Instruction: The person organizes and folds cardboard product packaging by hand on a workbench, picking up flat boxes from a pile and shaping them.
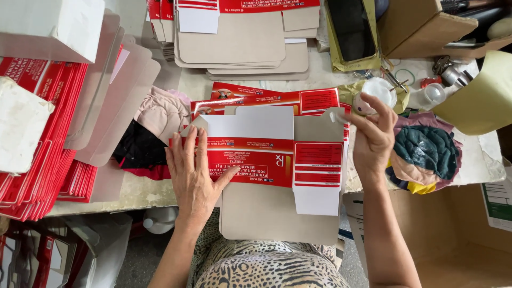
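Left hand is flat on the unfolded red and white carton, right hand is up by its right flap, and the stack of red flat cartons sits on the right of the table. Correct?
Not quite: in the head view the stack of red flat cartons sits on the left of the table. The left hand lies flat on the unfolded carton, and the right hand is by its right flap.

You are in a small packaging workshop where cartons are put together by hand. A worn pale bench (149,194) carries tall stacks of flat red-and-white printed cardboard carton blanks (42,133) on your left, and more grey-backed blanks piled at the far edge (240,50). One unfolded red-and-white carton blank (266,160) lies right in front of you. Open brown cardboard boxes (421,24) stand at the far right, and crumpled cloth rags (426,154) and small white plastic lids (381,88) clutter the bench beside them.
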